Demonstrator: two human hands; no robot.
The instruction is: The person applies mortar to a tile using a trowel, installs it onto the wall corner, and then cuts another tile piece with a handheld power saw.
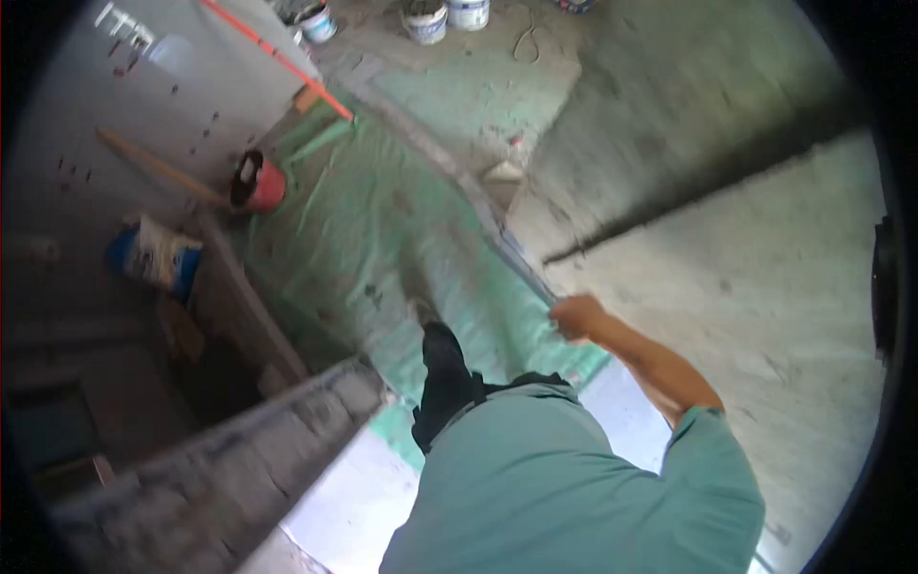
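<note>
My right hand [576,317] is held out beside my body, above the edge of the green sheet [344,230] on the floor. Its fingers look curled closed and a little blurred; whatever they may hold is hidden. The concrete wall [746,239] is close to this hand. My left hand is out of view. Below me, one leg in dark trousers [443,359] steps onto the green sheet.
On the left are a block wall [287,440], a red bucket [258,182], a wooden board [158,165] and a blue-and-white bag [158,253]. An orange pole [277,57] slants above the sheet. Farther off stand white buckets [426,24].
</note>
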